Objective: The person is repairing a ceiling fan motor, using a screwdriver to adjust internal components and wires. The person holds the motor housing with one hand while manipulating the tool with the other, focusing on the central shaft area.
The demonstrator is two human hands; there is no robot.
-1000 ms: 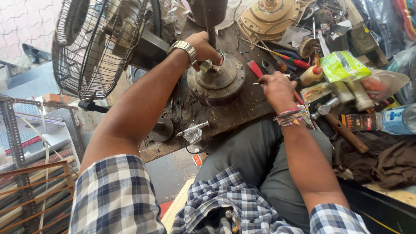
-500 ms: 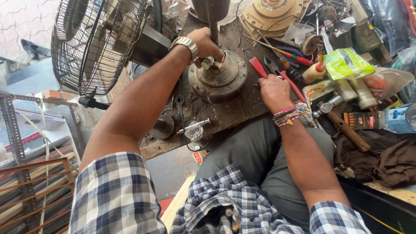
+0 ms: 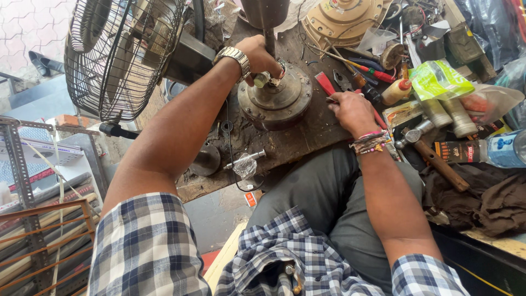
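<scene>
A round, rusty fan motor housing (image 3: 276,101) lies on the worn wooden workbench (image 3: 307,137). My left hand (image 3: 258,57), with a metal watch on the wrist, grips a small cylindrical part (image 3: 261,80) at the shaft on top of the housing. To the right of the motor, my right hand (image 3: 350,109) rests on the bench with its fingers closed on a thin tool among red-handled pliers (image 3: 327,83). Bracelets circle the right wrist.
A black wire fan guard (image 3: 118,55) stands at the left. A tan motor cover (image 3: 342,19), screwdrivers (image 3: 367,68), a hammer (image 3: 430,153), tubes, a green packet (image 3: 438,79) and a water bottle (image 3: 504,149) crowd the bench's right side. A metal spindle (image 3: 244,160) lies near the front edge.
The view has shifted slightly. My right hand has slid a little toward the motor; my left hand stays on the shaft part.
</scene>
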